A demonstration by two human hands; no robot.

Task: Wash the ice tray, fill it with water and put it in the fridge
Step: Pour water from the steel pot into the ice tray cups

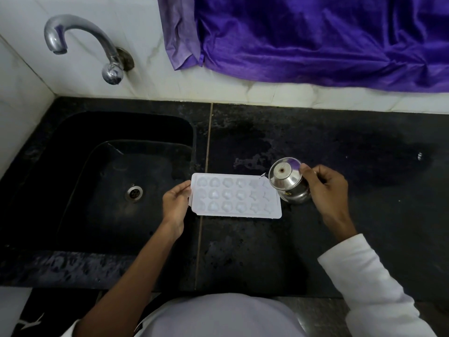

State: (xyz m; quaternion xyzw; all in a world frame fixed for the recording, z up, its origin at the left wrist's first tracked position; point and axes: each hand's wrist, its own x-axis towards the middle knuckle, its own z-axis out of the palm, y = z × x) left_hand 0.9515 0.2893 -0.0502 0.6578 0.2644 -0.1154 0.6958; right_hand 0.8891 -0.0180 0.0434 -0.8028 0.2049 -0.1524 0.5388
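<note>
A white ice tray (235, 196) with several shaped cups lies flat on the black counter, just right of the sink. My left hand (175, 206) grips its left edge. My right hand (326, 188) holds a small steel pot (289, 183) tilted toward the tray's right end, its mouth facing the tray. Water glistens in many of the cups.
The black sink (116, 181) with its drain (134, 193) is to the left, under a chrome tap (80, 42) on the tiled wall. A purple cloth (315, 37) hangs at the back right. The counter (352, 147) shows wet patches.
</note>
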